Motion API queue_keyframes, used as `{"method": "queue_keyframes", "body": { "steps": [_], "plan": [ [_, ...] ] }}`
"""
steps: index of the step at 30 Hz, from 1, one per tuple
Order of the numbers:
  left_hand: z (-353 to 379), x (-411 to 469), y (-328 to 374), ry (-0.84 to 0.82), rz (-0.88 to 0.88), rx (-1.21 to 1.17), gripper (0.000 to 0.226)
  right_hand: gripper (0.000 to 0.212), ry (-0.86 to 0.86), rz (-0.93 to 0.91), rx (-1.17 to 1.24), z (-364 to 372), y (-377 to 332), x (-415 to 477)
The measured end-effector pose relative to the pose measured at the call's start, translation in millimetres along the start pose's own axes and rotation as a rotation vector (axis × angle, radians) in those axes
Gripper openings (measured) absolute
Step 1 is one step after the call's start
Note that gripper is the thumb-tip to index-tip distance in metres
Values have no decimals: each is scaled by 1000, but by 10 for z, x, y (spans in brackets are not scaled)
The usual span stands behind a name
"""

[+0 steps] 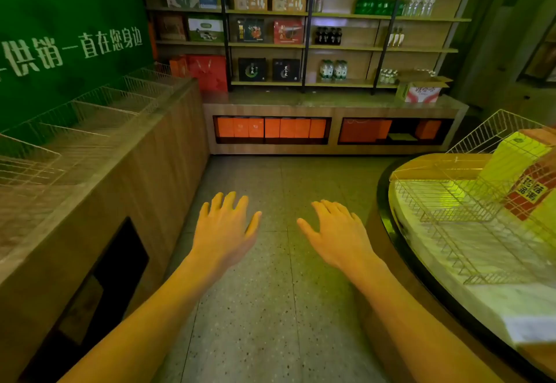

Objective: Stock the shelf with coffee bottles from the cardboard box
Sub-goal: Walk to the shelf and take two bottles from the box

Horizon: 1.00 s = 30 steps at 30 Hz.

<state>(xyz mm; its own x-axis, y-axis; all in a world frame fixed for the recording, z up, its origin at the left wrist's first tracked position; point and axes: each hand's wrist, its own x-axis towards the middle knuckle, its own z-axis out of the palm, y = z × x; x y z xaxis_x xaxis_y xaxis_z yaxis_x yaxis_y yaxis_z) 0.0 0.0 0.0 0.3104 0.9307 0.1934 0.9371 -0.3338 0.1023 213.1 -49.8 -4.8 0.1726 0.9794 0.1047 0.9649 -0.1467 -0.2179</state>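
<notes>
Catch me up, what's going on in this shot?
A person stands in a shop aisle with the left hand and right hand held out over the floor, fingers spread, holding nothing. The open cardboard box sits at the right end of the counter, below the shelves. A row of dark bottles stands on one shelf. The box is untouched and across the aisle.

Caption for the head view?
Left hand and right hand open, empty, over the floor; cardboard box on the far counter.
</notes>
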Motion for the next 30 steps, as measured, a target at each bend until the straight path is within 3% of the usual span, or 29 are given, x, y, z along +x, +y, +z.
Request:
{"method": "queue_keyframes", "body": {
  "steps": [10,21,30],
  "plan": [
    [621,1275,213,-41,43,-4,61,68,-40,56,8,269,572,1196],
    [1019,4068,313,-12,200,-47,61,69,6,217,5,236,1026,3560],
    [1337,6006,844,-6,331,-94,61,67,40,329,-1,166,1789,5129]
  ]
}}
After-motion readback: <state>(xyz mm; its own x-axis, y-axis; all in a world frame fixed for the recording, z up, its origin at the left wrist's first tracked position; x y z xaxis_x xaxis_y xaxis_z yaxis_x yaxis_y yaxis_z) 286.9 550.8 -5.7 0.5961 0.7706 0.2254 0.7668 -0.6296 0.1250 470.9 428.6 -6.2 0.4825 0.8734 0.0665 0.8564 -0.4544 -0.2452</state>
